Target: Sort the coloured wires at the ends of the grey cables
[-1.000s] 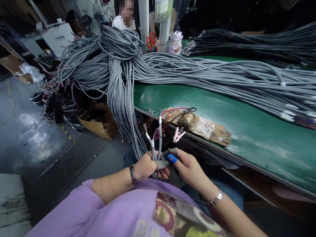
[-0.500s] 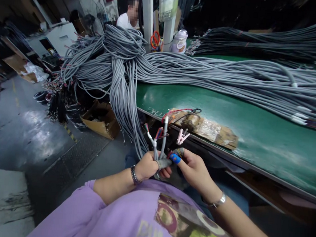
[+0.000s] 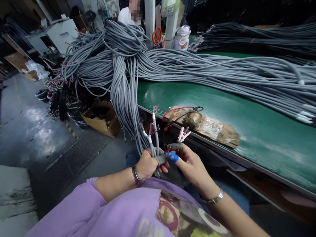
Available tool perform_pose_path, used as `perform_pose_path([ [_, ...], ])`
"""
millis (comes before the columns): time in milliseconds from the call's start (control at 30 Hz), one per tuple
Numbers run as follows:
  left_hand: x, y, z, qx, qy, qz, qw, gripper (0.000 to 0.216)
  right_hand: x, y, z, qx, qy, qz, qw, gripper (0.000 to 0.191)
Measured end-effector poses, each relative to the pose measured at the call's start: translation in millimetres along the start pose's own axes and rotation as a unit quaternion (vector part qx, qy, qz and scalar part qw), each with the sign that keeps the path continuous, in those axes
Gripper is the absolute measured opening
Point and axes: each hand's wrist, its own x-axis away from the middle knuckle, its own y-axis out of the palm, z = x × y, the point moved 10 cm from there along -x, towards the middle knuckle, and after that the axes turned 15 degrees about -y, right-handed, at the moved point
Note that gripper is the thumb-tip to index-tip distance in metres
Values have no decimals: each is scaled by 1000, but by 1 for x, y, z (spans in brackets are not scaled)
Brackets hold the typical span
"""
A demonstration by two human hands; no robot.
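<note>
My left hand [image 3: 146,166] is closed around a few grey cable ends [image 3: 153,134] that stick upward, their coloured inner wires bared at the tips. My right hand [image 3: 189,164] sits just to the right, fingers curled, a blue cap on the thumb tip and a grey cot on a finger, pinching at the base of those cables. Both hands hover in front of my lap, just below the edge of the green table [image 3: 229,117]. A pink clip [image 3: 183,134] stands right above my right hand.
A big bundle of grey cables [image 3: 205,69] lies across the green table and spills off its left end toward the floor. A taped cardboard fixture [image 3: 209,126] with red and black wires sits at the table edge. A seated person [image 3: 130,10], scissors [image 3: 156,36] and a jar [image 3: 182,38] are at the back.
The cable ends in my left hand have tilted slightly to the left and the hands have risen a little. The grip is unchanged.
</note>
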Motion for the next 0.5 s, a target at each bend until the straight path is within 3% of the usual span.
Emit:
perform_pose_path([
  [300, -1, -3, 3, 21, 17, 5, 1000, 40, 7, -10, 25, -15, 37, 49, 998, 41],
  [500, -2, -9, 5, 43, 27, 21, 998, 39, 14, -10, 25, -62, 56, 59, 995, 41],
])
